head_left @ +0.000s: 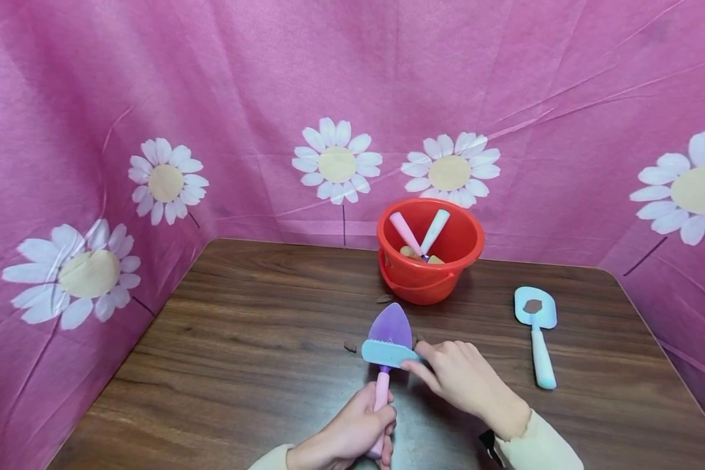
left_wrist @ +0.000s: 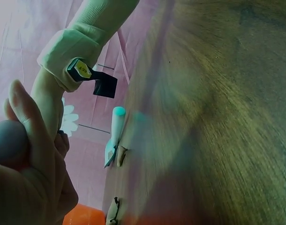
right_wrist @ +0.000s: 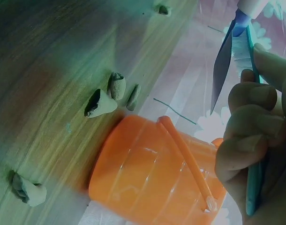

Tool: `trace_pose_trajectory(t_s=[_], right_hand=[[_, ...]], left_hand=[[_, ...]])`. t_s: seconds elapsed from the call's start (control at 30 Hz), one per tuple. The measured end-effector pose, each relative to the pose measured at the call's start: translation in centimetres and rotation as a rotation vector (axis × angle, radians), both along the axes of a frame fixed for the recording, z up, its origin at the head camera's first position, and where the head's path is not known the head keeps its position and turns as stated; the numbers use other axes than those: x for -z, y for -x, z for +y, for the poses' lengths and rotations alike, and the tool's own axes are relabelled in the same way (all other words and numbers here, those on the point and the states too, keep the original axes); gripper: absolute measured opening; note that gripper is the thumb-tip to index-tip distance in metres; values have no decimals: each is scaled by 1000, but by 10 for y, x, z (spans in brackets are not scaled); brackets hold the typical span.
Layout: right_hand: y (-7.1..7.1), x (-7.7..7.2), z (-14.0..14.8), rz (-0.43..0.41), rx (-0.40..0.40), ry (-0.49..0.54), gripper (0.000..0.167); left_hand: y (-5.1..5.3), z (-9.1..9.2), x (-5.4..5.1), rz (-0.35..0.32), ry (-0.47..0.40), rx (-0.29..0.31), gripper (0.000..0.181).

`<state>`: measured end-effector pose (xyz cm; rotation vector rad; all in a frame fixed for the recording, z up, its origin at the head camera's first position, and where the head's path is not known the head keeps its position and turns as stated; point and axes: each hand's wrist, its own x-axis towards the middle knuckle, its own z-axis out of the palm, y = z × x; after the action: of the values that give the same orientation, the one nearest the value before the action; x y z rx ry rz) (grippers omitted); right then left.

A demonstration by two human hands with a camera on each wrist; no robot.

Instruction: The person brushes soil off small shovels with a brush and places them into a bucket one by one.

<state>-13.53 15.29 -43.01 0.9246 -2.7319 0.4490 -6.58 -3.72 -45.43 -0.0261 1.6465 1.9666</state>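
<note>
My left hand [head_left: 361,418] grips the pink handle of a toy trowel [head_left: 392,321], its purple blade pointing away over the table. In the left wrist view the rounded handle end [left_wrist: 9,143] shows within the curled fingers. My right hand [head_left: 467,375] holds a light-blue brush [head_left: 384,353] crosswise over the lower blade. White bristles [right_wrist: 241,54] face the blade in the right wrist view. Small curled brown pieces, like dry leaf or bark, lie around the trowel, one piece [head_left: 350,347] to its left and another piece [head_left: 384,298] beyond its tip.
A red bucket [head_left: 423,277] stands at the back, with a pink and a pale handle leaning inside among other small things. On the right lies a light-blue shovel [head_left: 543,356], a brown patch on its blade. Pink daisy cloth [head_left: 258,130] surrounds the wooden table [head_left: 241,339].
</note>
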Motion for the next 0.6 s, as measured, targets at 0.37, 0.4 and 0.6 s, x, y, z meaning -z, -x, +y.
trace_pose_trajectory(t_s=[0.37, 0.4, 0.6], right_hand=[[13, 0, 11, -46, 27, 61, 35], [14, -1, 12, -37, 40, 62, 36], [21, -3, 18, 65, 159, 92, 32]], left_hand=[[-5, -2, -6, 34, 25, 28, 21], [-6, -2, -7, 43, 35, 38, 20], [-11, -6, -14, 101, 113, 74, 16]])
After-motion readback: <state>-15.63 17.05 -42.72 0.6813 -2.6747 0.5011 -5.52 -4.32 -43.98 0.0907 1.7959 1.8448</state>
